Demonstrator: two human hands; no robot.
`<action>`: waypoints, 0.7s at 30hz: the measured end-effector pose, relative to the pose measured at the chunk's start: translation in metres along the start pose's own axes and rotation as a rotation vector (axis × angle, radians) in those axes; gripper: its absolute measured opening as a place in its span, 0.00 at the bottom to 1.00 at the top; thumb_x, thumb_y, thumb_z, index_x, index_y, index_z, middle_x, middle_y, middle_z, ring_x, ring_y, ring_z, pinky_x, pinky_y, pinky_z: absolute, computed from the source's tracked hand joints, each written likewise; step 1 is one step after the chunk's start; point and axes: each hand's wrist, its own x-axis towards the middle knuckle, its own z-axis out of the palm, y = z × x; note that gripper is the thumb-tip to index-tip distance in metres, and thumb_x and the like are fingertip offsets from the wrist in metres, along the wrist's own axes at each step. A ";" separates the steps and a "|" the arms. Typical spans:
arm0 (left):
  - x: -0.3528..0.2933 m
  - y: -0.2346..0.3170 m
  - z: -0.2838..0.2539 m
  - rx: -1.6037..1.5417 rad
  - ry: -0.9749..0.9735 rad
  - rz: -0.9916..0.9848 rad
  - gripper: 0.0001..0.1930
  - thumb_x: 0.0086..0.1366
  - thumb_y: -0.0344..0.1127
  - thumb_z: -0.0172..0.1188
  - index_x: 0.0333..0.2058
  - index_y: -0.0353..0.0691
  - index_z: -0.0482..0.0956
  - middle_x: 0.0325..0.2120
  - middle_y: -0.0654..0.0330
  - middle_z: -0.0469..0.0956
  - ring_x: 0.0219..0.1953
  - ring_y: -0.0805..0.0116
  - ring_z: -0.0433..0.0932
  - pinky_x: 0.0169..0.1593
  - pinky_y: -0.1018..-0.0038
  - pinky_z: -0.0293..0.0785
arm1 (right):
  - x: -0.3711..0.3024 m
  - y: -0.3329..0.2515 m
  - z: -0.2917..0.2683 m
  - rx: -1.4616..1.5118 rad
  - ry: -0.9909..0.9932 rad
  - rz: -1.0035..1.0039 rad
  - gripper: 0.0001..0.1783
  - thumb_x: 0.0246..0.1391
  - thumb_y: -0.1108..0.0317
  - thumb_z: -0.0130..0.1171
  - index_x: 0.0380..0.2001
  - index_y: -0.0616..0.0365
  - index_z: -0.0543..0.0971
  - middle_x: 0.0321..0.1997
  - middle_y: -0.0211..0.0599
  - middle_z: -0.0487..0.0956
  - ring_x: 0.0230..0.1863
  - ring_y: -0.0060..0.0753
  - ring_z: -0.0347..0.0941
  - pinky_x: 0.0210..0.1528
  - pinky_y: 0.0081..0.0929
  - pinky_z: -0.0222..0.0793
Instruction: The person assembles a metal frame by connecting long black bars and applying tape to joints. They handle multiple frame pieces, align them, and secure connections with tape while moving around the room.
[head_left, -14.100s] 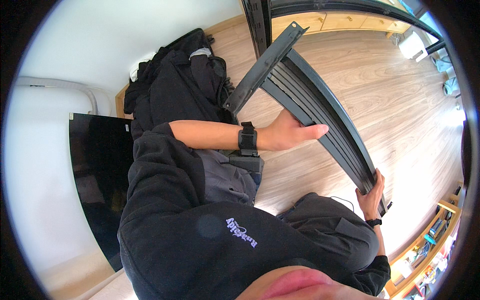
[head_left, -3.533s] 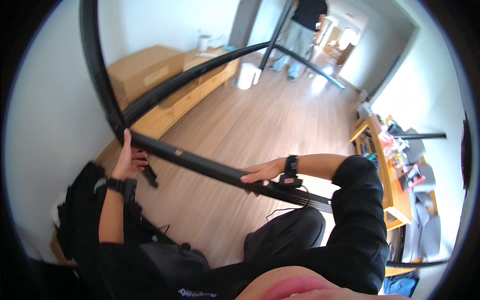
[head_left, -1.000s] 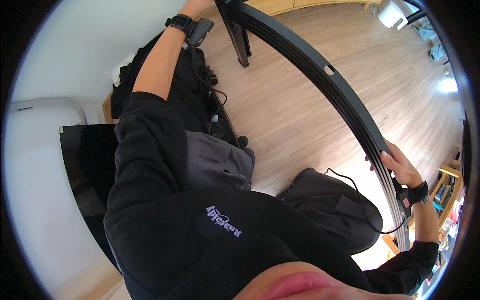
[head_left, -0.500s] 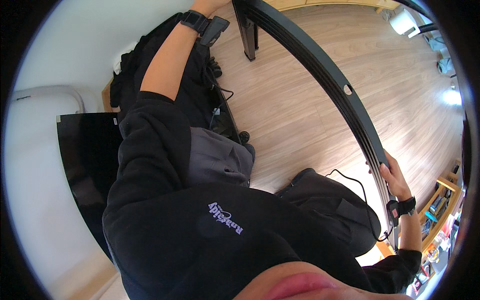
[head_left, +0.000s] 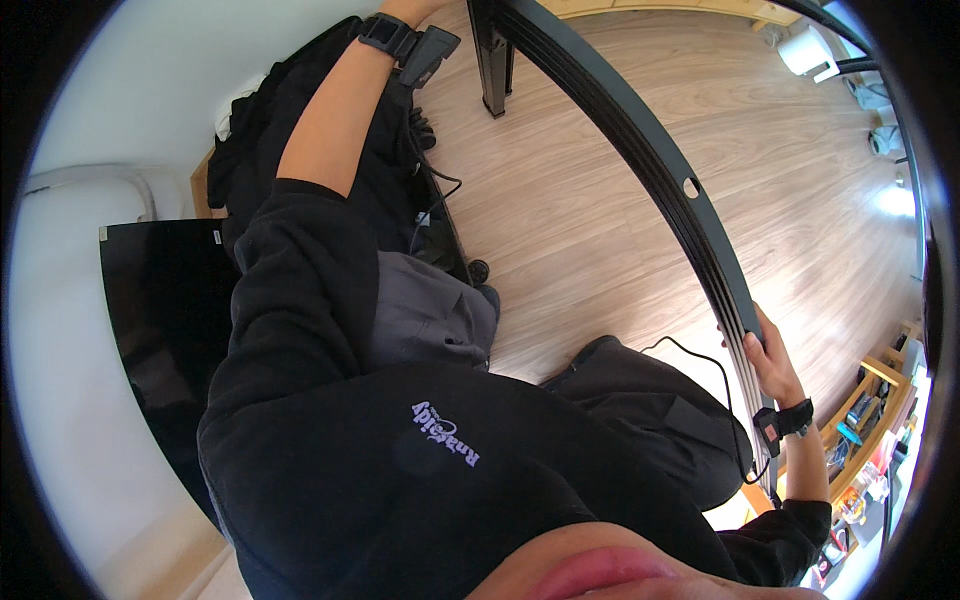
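A long black metal frame rail (head_left: 650, 170) with several parallel bars and a round hole curves from the top middle down to the lower right. My right hand (head_left: 765, 355), with a black band on its wrist, is closed around the rail's lower stretch. My left arm reaches up to the top edge. There only the heel of my left hand (head_left: 415, 6) shows above a black wristband, close to the rail's upper end, and its fingers are cut off. A short black post (head_left: 495, 60) of the frame stands on the wooden floor (head_left: 600, 250).
A heap of black bags and clothing (head_left: 290, 130) lies by the white wall. A black flat panel (head_left: 160, 330) leans at the left. A thin black cable (head_left: 690, 350) trails over the floor. A wooden shelf (head_left: 870, 400) with small items stands at the right.
Over the last second my right hand has crept slightly left along the rail. The rail's upper end sits a little further right in view. My left arm stays raised.
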 end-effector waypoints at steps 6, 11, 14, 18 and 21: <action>0.000 -0.002 0.009 -0.030 0.094 0.053 0.30 0.57 0.38 0.75 0.56 0.36 0.73 0.42 0.61 0.80 0.41 0.71 0.79 0.46 0.70 0.78 | -0.001 -0.001 -0.005 -0.042 -0.049 0.004 0.45 0.67 0.33 0.49 0.65 0.66 0.69 0.46 0.43 0.80 0.43 0.31 0.77 0.50 0.33 0.75; 0.003 0.005 0.009 0.008 -0.003 -0.066 0.29 0.58 0.35 0.73 0.55 0.36 0.71 0.38 0.59 0.80 0.35 0.72 0.80 0.39 0.72 0.79 | 0.002 0.005 -0.006 -0.079 -0.036 -0.020 0.44 0.68 0.34 0.47 0.64 0.68 0.68 0.37 0.39 0.78 0.38 0.30 0.75 0.45 0.32 0.73; 0.001 0.013 0.012 -0.026 -0.129 -0.205 0.25 0.59 0.32 0.72 0.52 0.36 0.71 0.32 0.59 0.79 0.28 0.72 0.79 0.33 0.73 0.78 | 0.004 0.012 -0.008 -0.102 -0.085 -0.056 0.41 0.69 0.38 0.46 0.64 0.69 0.67 0.32 0.38 0.78 0.35 0.30 0.73 0.41 0.32 0.71; -0.005 0.018 0.021 -0.112 0.015 -0.165 0.21 0.59 0.30 0.72 0.48 0.37 0.73 0.27 0.61 0.78 0.24 0.73 0.77 0.29 0.74 0.76 | 0.005 0.021 -0.011 -0.132 -0.101 -0.061 0.36 0.69 0.47 0.47 0.64 0.69 0.66 0.29 0.39 0.77 0.32 0.31 0.72 0.38 0.33 0.70; 0.000 0.019 0.024 -0.052 -0.048 -0.210 0.27 0.59 0.31 0.73 0.53 0.38 0.70 0.29 0.61 0.79 0.25 0.73 0.77 0.30 0.74 0.76 | 0.003 0.022 -0.010 -0.174 -0.069 -0.036 0.36 0.67 0.47 0.48 0.65 0.68 0.66 0.27 0.39 0.77 0.28 0.32 0.71 0.34 0.34 0.70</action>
